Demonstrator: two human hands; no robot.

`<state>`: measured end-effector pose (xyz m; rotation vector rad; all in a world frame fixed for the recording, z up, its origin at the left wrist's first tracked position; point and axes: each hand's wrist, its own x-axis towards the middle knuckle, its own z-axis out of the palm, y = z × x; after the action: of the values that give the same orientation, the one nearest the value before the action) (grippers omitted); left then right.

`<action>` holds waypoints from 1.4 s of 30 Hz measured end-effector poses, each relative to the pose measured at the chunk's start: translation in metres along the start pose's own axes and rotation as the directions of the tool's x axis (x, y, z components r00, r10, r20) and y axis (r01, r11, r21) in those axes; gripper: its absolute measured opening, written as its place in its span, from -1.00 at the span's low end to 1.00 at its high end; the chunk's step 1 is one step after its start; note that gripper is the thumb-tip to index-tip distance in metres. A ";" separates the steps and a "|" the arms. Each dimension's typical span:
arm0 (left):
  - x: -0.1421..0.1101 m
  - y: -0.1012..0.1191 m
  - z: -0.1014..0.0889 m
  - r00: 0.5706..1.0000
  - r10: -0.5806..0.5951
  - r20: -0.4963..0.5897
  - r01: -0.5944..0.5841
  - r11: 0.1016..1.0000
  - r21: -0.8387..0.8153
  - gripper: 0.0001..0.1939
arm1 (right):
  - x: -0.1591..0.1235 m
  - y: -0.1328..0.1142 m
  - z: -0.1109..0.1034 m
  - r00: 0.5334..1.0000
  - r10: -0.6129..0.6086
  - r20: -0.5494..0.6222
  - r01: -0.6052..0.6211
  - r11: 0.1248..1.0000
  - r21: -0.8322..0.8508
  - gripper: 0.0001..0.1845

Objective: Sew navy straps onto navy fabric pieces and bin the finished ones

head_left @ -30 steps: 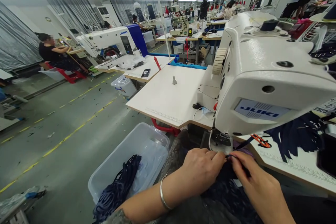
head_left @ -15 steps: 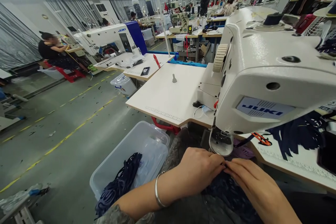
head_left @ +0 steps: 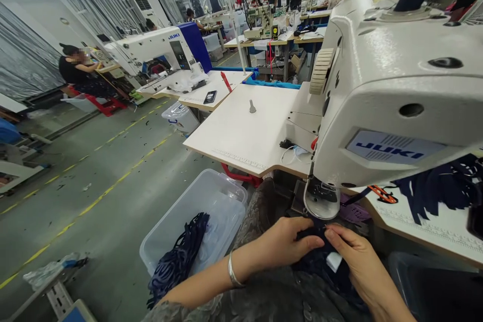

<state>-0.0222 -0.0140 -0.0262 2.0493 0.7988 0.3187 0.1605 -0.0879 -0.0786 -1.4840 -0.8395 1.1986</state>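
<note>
My left hand (head_left: 284, 242) and my right hand (head_left: 356, 261) meet just below the needle end of a white JUKI sewing machine (head_left: 392, 85). Both pinch a piece of dark navy lace fabric (head_left: 320, 261) lying across my lap. A small white tag (head_left: 334, 260) shows under my right fingers. A silver bangle (head_left: 232, 271) circles my left wrist. The machine's presser area (head_left: 321, 200) sits right above the hands.
A clear plastic bin (head_left: 204, 216) with navy lace pieces stands on the floor at my left. More navy fabric (head_left: 441, 191) and orange snips (head_left: 382, 193) lie on the table (head_left: 245, 136) at right. Other machines and a seated person (head_left: 81, 73) are across the aisle.
Both hands have drawn down and back from the presser foot toward my lap, keeping hold of the fabric. A white tag now shows by my right fingers. The view has tilted down.
</note>
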 end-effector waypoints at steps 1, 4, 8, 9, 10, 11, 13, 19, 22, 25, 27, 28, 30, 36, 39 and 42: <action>0.001 0.000 0.004 0.999 -0.031 -0.013 0.029 0.992 -0.126 -0.74 | -0.001 0.002 0.004 1.000 -0.009 -0.008 0.010 0.998 0.056 -0.67; 0.004 -0.002 0.013 0.987 -0.108 -0.117 0.068 0.952 -0.299 -0.81 | -0.003 0.006 0.010 0.997 -0.068 -0.033 0.072 0.992 0.107 -0.73; 0.004 -0.001 0.014 0.984 -0.075 -0.162 0.030 0.964 -0.266 -0.89 | -0.003 0.003 0.003 0.986 -0.163 0.042 0.166 0.982 -0.087 -0.70; 0.004 -0.001 0.014 0.987 -0.027 -0.158 -0.008 0.976 -0.217 -0.90 | -0.003 0.001 0.001 0.978 -0.180 0.104 0.193 0.973 -0.128 -0.67; 0.003 0.000 0.013 0.988 0.036 -0.149 -0.058 0.988 -0.145 -0.90 | -0.004 -0.001 0.000 0.967 -0.187 0.171 0.213 0.966 -0.147 -0.64; 0.003 0.001 0.013 0.985 0.109 -0.132 -0.117 0.992 -0.054 -0.88 | -0.004 -0.003 0.000 0.957 -0.180 0.227 0.216 0.966 -0.141 -0.62; 0.003 0.003 0.013 0.970 0.227 -0.090 -0.213 0.967 0.138 -0.82 | -0.006 -0.003 0.003 0.963 -0.147 0.225 0.166 0.984 -0.071 -0.66; 0.003 0.010 0.013 0.963 0.253 -0.095 -0.198 0.899 0.391 -0.78 | -0.015 0.009 0.017 0.983 0.016 -0.182 0.029 0.970 0.241 -0.70; 0.001 0.011 0.014 0.941 0.311 -0.134 -0.210 0.846 0.489 -0.76 | -0.017 0.008 0.013 0.966 -0.172 -0.195 0.187 0.980 0.065 -0.79; -0.001 0.012 0.015 0.906 0.394 -0.153 -0.252 0.794 0.554 -0.75 | -0.018 0.002 0.007 0.906 -0.401 -0.138 0.385 0.914 -0.129 -0.93; -0.002 0.014 0.015 0.885 0.431 -0.174 -0.256 0.764 0.592 -0.75 | -0.019 -0.003 0.007 0.843 -0.524 -0.125 0.502 0.848 -0.167 -0.93; -0.003 0.015 0.015 0.878 0.443 -0.181 -0.255 0.753 0.607 -0.75 | -0.020 -0.005 0.008 0.809 -0.575 -0.126 0.552 0.815 -0.175 -0.90; -0.005 0.017 0.015 0.869 0.459 -0.185 -0.257 0.738 0.624 -0.77 | -0.021 -0.007 0.010 0.741 -0.661 -0.119 0.638 0.748 -0.181 -0.83; -0.010 0.020 0.011 0.876 0.468 -0.116 -0.284 0.695 0.661 -0.77 | -0.024 -0.006 0.012 0.698 -0.708 -0.104 0.693 0.705 -0.148 -0.70; -0.010 0.020 0.010 0.876 0.469 -0.114 -0.293 0.704 0.647 -0.76 | -0.026 -0.007 0.011 0.693 -0.714 -0.105 0.697 0.700 -0.157 -0.68; -0.010 0.021 0.009 0.872 0.471 -0.130 -0.297 0.722 0.626 -0.78 | -0.027 -0.011 0.011 0.679 -0.728 -0.095 0.711 0.684 -0.165 -0.69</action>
<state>-0.0163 -0.0343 -0.0140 2.8252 0.6727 0.6822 0.1439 -0.1071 -0.0614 -1.1190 -1.2497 0.4287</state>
